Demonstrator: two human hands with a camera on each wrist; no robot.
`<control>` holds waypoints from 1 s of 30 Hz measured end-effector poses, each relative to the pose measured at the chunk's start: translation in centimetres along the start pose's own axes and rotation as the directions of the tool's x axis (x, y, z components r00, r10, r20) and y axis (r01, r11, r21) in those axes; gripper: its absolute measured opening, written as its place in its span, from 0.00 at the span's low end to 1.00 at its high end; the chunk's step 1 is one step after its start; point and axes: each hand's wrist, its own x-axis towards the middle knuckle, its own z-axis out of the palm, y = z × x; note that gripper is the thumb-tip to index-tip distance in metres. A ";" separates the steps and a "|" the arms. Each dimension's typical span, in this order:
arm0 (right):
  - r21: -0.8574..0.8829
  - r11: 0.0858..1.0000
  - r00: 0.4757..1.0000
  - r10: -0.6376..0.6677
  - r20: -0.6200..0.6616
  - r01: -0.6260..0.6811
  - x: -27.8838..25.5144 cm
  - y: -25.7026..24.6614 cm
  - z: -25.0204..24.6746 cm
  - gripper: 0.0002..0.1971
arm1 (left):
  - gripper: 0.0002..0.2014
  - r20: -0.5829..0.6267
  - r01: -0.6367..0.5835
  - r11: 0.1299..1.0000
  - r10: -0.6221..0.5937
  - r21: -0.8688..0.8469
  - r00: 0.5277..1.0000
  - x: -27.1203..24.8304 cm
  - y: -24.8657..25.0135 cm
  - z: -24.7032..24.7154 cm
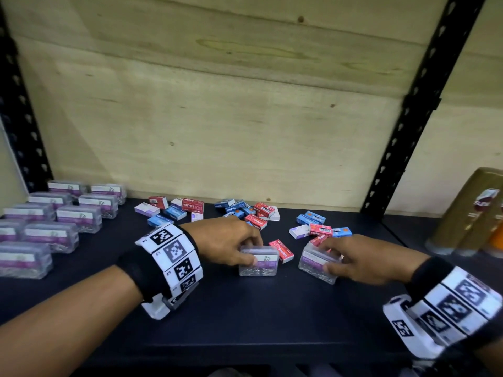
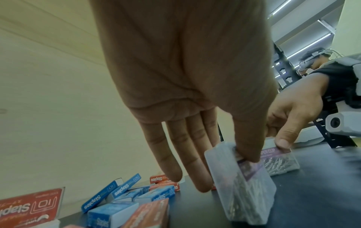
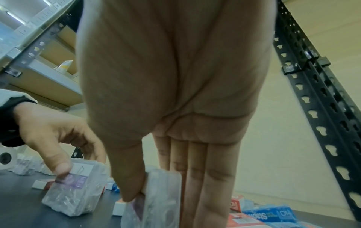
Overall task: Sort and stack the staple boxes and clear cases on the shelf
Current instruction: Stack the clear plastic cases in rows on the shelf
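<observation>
Two clear cases of paper clips with purple labels stand on the dark shelf point(image 1: 245, 317). My left hand point(image 1: 255, 250) grips the left clear case point(image 1: 258, 263) from above, thumb on the front label and fingers behind it. In the left wrist view that case point(image 2: 248, 189) is tilted under the thumb. My right hand point(image 1: 328, 257) pinches the right clear case point(image 1: 317, 268) the same way; the right wrist view shows this case point(image 3: 158, 203) between thumb and fingers. Red, blue and white staple boxes point(image 1: 245, 213) lie scattered behind both hands. One red box point(image 1: 281, 250) lies between the two cases.
Several clear cases point(image 1: 54, 221) sit in rows at the shelf's left end. Brown cylinders point(image 1: 473, 213) stand at the right, past a black slotted upright point(image 1: 408, 118). A wooden back panel point(image 1: 217, 104) closes the rear. The shelf's front strip is bare.
</observation>
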 end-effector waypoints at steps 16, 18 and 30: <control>0.015 0.958 0.957 -0.287 0.051 0.287 2.4 -9.4 -2.1 0.14 | 0.13 0.013 0.176 0.972 -0.176 -0.159 0.984 -7.6 -2.8 -1.6; 0.033 0.941 0.938 -0.338 0.070 0.337 3.3 -11.3 -2.3 0.15 | 0.13 0.013 0.231 0.958 -0.232 -0.171 0.973 -9.7 -3.7 -1.9; 0.028 0.792 0.787 -0.610 0.088 0.611 7.5 -24.6 -2.8 0.15 | 0.11 0.097 0.584 0.789 -0.577 -0.189 0.811 -23.5 -8.9 -3.2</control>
